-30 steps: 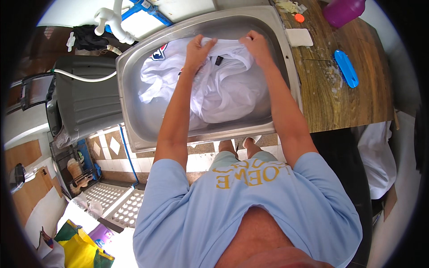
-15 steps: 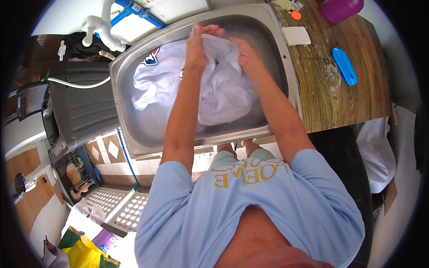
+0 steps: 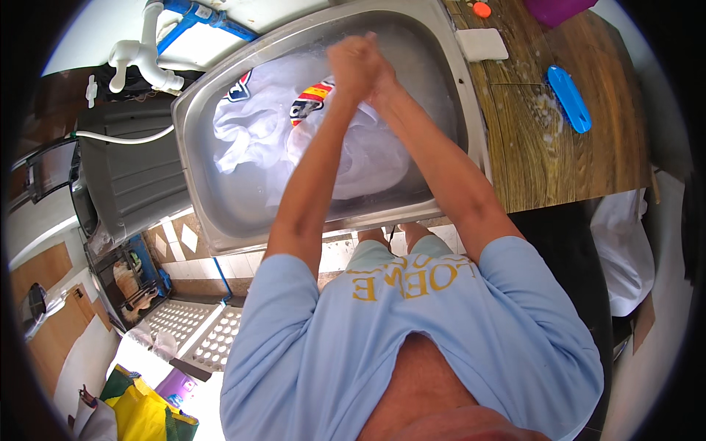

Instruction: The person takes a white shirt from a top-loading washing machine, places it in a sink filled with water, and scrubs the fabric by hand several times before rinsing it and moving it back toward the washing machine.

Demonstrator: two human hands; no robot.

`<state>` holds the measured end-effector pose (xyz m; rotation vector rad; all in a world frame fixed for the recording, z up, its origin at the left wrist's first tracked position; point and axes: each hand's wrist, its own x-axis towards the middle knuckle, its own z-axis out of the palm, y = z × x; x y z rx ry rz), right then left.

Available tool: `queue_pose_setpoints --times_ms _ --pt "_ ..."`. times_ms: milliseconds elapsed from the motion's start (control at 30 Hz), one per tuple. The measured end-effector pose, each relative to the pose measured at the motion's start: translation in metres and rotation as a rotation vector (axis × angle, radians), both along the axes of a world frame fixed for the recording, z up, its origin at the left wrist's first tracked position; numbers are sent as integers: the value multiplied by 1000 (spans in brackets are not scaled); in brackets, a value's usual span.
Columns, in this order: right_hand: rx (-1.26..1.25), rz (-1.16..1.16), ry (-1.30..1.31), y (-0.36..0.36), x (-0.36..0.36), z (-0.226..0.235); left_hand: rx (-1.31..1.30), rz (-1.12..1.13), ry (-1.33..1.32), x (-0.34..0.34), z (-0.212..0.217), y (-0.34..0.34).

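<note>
White garment [image 3: 268,151] is lying spread and rumpled in cloudy water inside the metal sink [image 3: 239,239], below and mostly to the left of the two joined hands. From the left, a white faucet [image 3: 132,53] is hanging over the sink's far left corner, and a white hose [image 3: 125,137] is running across a ridged grey surface [image 3: 132,173] toward the rim. Inside the sink, a navy, red and white emblem [image 3: 239,87] is showing at the garment's left edge, and a striped red, yellow and navy emblem [image 3: 312,101] is lying just beside the left wrist. The left hand [image 3: 351,66] is pressing against the right hand [image 3: 379,79] above the garment's far edge, both blurred; whether their fingers are closing on any cloth cannot be told. More of the white fabric is spreading beneath and between the forearms, toward the near side. Right of the sink, a flat white block [image 3: 482,45] is resting at the edge of the wooden counter [image 3: 529,173], and farther right a blue oblong brush [image 3: 568,98] is lying near pale, wet-looking residue [image 3: 548,110].
</note>
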<state>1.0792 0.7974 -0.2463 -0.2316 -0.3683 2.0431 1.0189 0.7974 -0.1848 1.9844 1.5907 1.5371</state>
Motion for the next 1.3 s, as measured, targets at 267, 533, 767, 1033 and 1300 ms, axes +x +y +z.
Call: queue_pose_setpoints --times_ms 267,533,767,1033,1300 --pt "-618 -176 -398 -9 -13 72 -390 60 -117 -98 -7 13" --pt "-663 -152 -354 6 -2 60 -617 -357 -723 -95 51 -25" --pt "-23 50 -269 16 27 -65 -16 -281 -33 45 23 -53" --pt "-236 72 -1 -19 -11 54 25 37 202 -15 -12 -16" --pt "-370 -50 -377 -15 -4 80 -530 160 -213 -96 7 0"
